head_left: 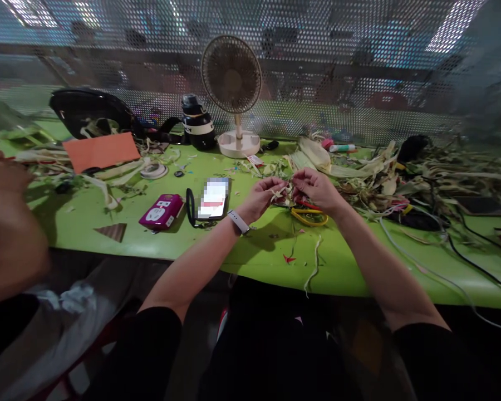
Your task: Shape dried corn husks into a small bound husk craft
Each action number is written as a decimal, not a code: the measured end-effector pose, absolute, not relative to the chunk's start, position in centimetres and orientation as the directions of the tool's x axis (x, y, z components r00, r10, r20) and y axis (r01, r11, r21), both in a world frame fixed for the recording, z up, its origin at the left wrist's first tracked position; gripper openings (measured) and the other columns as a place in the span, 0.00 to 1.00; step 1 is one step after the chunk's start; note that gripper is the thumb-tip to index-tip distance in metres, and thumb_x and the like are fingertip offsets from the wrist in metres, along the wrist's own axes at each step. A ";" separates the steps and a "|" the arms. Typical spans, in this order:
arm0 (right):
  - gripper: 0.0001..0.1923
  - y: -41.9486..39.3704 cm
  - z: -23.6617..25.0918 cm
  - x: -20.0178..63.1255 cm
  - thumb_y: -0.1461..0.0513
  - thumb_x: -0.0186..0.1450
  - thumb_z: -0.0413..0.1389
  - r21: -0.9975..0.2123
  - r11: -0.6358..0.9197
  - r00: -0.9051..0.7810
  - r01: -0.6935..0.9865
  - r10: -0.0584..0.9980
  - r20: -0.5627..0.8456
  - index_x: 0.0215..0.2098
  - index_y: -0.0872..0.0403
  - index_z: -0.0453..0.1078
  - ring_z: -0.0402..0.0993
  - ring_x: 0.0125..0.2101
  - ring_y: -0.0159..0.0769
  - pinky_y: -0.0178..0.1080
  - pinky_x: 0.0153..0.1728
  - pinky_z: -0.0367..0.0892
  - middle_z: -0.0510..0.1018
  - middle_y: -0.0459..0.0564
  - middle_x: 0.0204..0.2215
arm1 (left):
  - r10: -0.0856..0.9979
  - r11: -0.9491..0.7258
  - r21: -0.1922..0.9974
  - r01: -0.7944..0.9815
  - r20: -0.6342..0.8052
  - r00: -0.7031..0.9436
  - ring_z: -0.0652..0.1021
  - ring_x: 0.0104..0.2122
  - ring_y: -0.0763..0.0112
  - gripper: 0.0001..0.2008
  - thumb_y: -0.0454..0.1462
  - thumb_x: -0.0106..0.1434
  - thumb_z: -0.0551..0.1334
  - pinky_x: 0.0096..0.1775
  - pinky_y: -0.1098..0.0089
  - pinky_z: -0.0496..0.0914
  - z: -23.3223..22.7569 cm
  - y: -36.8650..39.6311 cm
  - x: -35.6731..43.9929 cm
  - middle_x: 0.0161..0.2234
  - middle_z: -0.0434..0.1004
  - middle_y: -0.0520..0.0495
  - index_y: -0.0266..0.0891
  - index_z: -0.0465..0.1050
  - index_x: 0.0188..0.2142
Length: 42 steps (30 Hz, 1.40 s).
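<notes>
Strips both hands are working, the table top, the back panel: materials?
Strips between left hand and right hand: likely dried plant fibre, husk or leaf; pale, matte, curling like the scraps heaped beside them. Table top: smooth lime-green surface, probably laminate or painted board, with a faint sheen. Back panel: perforated sheet, apparently metal, with regular round holes and a grey shine.

Bright overhead strip lights, soft shadows on green table [108, 234], blurred left edge, fisheye-bent corners
</notes>
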State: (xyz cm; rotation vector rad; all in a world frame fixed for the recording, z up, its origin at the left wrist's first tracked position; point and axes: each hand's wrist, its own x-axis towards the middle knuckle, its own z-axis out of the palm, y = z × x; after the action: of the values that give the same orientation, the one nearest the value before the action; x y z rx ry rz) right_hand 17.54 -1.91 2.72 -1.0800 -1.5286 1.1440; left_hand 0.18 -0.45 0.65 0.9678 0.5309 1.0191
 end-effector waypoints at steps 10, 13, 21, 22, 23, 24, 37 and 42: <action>0.16 -1.6 3.4 18.5 0.50 0.62 0.61 -0.960 0.176 -0.122 0.217 0.981 0.153 0.32 0.52 0.64 0.66 0.17 0.28 0.33 0.19 0.61 0.72 0.43 0.20 | 0.922 0.149 0.848 -0.508 0.066 0.382 0.74 0.24 0.82 0.12 0.34 0.51 0.74 0.31 0.78 0.71 0.3 -0.1 0.2 0.25 0.75 0.55 0.34 0.72 0.28; 0.20 -1.5 3.5 19.0 0.46 0.65 0.57 -0.941 0.126 -0.093 0.313 0.991 0.101 0.27 0.52 0.62 0.63 0.16 0.28 0.35 0.19 0.59 0.68 0.43 0.19 | 0.924 0.149 0.845 -0.513 0.066 0.377 0.74 0.24 0.82 0.12 0.34 0.51 0.74 0.30 0.77 0.71 0.3 0.0 0.2 0.25 0.75 0.55 0.35 0.71 0.28; 0.16 -2.3 3.9 19.6 0.52 0.58 0.63 -0.744 0.378 -0.432 0.551 0.892 0.132 0.37 0.53 0.71 0.65 0.26 0.32 0.36 0.28 0.61 0.72 0.44 0.24 | 0.933 0.157 0.848 -0.506 0.040 0.357 0.75 0.25 0.82 0.09 0.32 0.54 0.72 0.33 0.77 0.72 0.4 0.0 0.1 0.26 0.75 0.54 0.35 0.72 0.29; 0.14 -2.4 4.0 19.6 0.52 0.59 0.61 -0.738 0.396 -0.448 0.546 0.883 0.141 0.35 0.54 0.71 0.65 0.25 0.31 0.36 0.29 0.61 0.72 0.44 0.24 | 0.932 0.158 0.847 -0.507 0.041 0.360 0.75 0.25 0.82 0.09 0.32 0.54 0.72 0.34 0.76 0.72 0.4 0.1 0.1 0.26 0.76 0.54 0.35 0.72 0.29; 0.13 -2.4 4.1 19.6 0.53 0.60 0.60 -0.736 0.409 -0.453 0.540 0.878 0.155 0.33 0.54 0.71 0.65 0.26 0.32 0.36 0.30 0.61 0.72 0.44 0.24 | 0.931 0.159 0.847 -0.508 0.043 0.364 0.76 0.25 0.82 0.10 0.33 0.54 0.72 0.34 0.77 0.72 0.3 0.1 0.1 0.26 0.76 0.54 0.35 0.72 0.29; 0.12 -2.3 4.2 19.6 0.53 0.60 0.59 -0.739 0.417 -0.450 0.529 0.876 0.173 0.31 0.55 0.71 0.66 0.27 0.32 0.37 0.31 0.62 0.72 0.45 0.25 | 0.929 0.161 0.846 -0.507 0.043 0.367 0.75 0.25 0.82 0.10 0.33 0.53 0.73 0.33 0.77 0.72 0.3 0.2 0.1 0.26 0.76 0.54 0.35 0.72 0.28; 0.07 -2.5 4.5 19.3 0.58 0.65 0.54 -0.555 0.524 -0.393 0.646 0.852 0.346 0.31 0.53 0.64 0.65 0.29 0.36 0.39 0.33 0.61 0.72 0.48 0.27 | 0.896 0.126 0.942 -0.311 0.026 0.443 0.74 0.21 0.81 0.13 0.37 0.49 0.74 0.25 0.77 0.67 0.2 0.2 -0.4 0.26 0.76 0.53 0.35 0.74 0.30; 0.07 -2.3 4.1 19.4 0.59 0.67 0.53 -0.376 0.605 -0.423 0.702 0.779 0.464 0.32 0.52 0.64 0.66 0.33 0.39 0.41 0.36 0.62 0.73 0.52 0.32 | 0.866 0.144 0.970 -0.195 -0.029 0.498 0.73 0.21 0.82 0.12 0.38 0.49 0.74 0.24 0.78 0.64 0.2 0.6 -0.9 0.26 0.76 0.52 0.35 0.76 0.30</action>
State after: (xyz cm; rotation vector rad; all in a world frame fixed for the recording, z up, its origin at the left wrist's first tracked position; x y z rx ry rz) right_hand 19.42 -2.32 4.10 -1.1634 -2.2237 0.1639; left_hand -0.92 0.57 0.18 1.1815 0.7126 0.8660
